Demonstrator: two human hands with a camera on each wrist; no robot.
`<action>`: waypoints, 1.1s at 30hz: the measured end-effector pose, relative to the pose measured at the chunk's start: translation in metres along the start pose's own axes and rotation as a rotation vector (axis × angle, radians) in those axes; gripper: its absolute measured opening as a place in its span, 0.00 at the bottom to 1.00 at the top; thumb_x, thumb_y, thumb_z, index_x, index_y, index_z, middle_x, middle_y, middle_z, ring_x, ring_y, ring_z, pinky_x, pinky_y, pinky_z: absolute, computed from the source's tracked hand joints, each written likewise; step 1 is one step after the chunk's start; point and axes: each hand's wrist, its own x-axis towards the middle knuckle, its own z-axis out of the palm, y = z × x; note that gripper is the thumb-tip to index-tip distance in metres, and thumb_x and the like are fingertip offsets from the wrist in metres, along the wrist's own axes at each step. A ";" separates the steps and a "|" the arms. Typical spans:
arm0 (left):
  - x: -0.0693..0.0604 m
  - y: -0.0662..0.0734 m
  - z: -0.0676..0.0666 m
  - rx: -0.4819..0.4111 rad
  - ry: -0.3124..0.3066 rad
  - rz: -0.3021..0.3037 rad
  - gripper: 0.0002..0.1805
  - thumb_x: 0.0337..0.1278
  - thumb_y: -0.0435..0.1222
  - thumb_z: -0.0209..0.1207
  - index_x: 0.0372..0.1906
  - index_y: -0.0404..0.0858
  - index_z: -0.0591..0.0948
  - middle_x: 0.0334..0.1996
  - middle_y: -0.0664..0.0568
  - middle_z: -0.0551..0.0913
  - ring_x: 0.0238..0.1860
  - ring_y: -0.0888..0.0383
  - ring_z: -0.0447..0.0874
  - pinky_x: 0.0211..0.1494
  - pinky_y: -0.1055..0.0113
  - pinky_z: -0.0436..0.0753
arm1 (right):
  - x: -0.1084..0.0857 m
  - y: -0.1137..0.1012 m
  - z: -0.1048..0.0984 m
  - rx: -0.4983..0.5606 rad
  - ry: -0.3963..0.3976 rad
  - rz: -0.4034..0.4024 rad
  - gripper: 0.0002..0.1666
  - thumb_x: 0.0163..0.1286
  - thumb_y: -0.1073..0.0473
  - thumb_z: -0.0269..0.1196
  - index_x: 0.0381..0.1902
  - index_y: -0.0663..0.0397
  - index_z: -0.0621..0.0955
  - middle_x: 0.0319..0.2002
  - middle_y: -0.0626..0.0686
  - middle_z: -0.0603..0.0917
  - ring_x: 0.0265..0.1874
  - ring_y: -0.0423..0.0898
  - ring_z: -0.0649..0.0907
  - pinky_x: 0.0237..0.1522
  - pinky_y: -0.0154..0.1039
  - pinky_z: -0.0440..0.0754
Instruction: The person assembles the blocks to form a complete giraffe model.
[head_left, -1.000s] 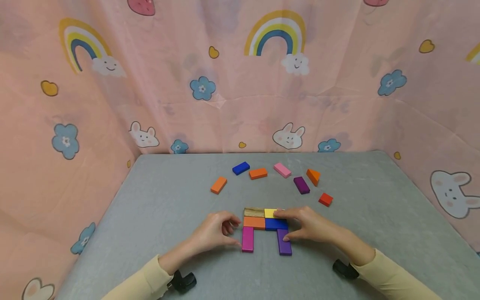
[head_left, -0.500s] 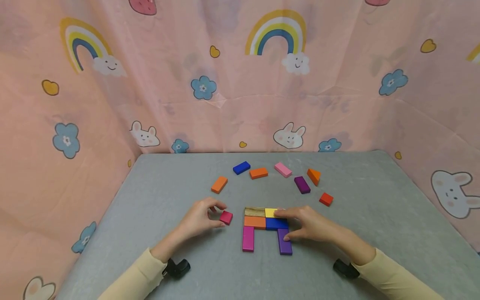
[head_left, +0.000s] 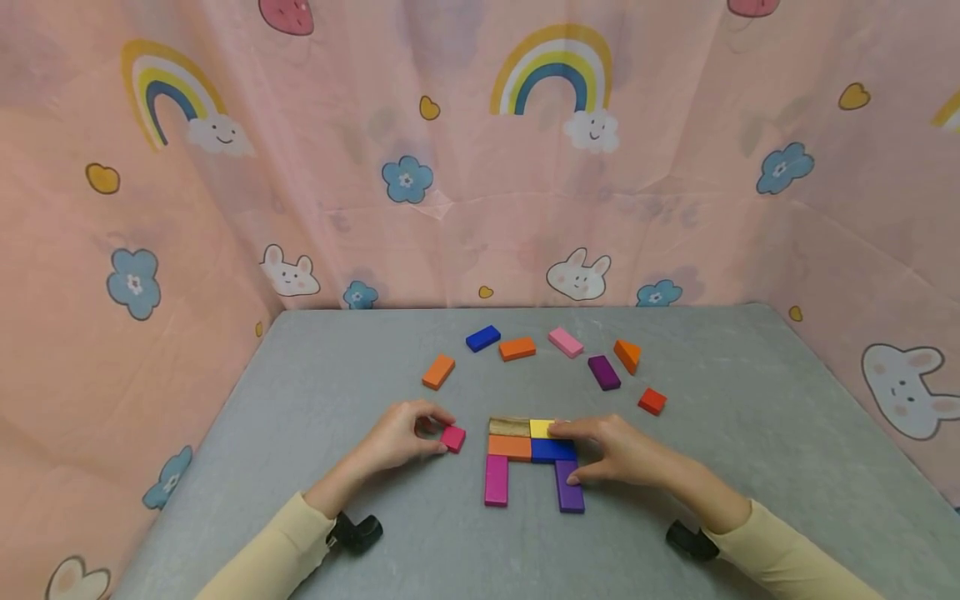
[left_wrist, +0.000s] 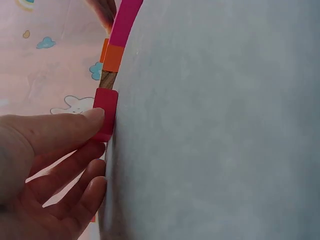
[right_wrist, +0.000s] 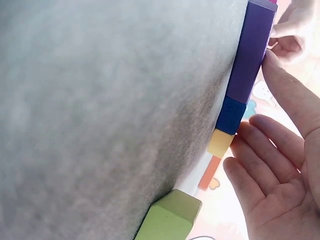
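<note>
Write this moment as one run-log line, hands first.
left hand: pinches crimson block, apart from magenta block | right hand: touches yellow block, violet block | green block: right wrist view only

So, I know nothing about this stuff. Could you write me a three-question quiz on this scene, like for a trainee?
1. Multiple choice: what pinches the small pinkish-red square block?
A) both hands
B) only the left hand
C) neither hand

2. True or false: the orange triangular block lies apart from the magenta rectangular block.

3. Short answer: which block does the right hand touch with its thumb?

Key:
1. B
2. True
3. The violet rectangular block
</note>
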 end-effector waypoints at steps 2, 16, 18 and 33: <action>0.001 -0.002 0.000 -0.011 -0.008 -0.015 0.17 0.45 0.35 0.71 0.44 0.42 0.85 0.41 0.55 0.85 0.40 0.60 0.82 0.43 0.70 0.81 | 0.000 0.000 0.000 -0.001 -0.001 0.002 0.38 0.55 0.44 0.70 0.62 0.52 0.76 0.59 0.54 0.78 0.58 0.53 0.78 0.54 0.50 0.79; 0.003 -0.002 -0.001 -0.014 -0.022 -0.041 0.14 0.45 0.36 0.71 0.41 0.44 0.85 0.37 0.56 0.84 0.37 0.61 0.79 0.40 0.71 0.79 | 0.000 0.000 0.001 -0.022 0.001 -0.005 0.38 0.55 0.43 0.70 0.62 0.52 0.76 0.59 0.54 0.79 0.58 0.52 0.79 0.53 0.49 0.79; 0.002 -0.002 0.000 -0.022 -0.017 -0.039 0.14 0.44 0.36 0.71 0.40 0.44 0.85 0.36 0.56 0.84 0.36 0.61 0.79 0.38 0.72 0.79 | 0.000 0.000 0.001 -0.019 0.000 -0.005 0.39 0.55 0.43 0.69 0.62 0.52 0.76 0.59 0.54 0.79 0.58 0.52 0.78 0.53 0.49 0.79; -0.012 0.026 0.005 -0.062 -0.129 0.094 0.15 0.40 0.39 0.74 0.38 0.46 0.84 0.34 0.59 0.83 0.34 0.62 0.81 0.37 0.72 0.82 | 0.001 0.001 0.000 -0.014 -0.011 -0.013 0.38 0.55 0.43 0.70 0.62 0.53 0.76 0.59 0.54 0.79 0.58 0.52 0.78 0.54 0.49 0.78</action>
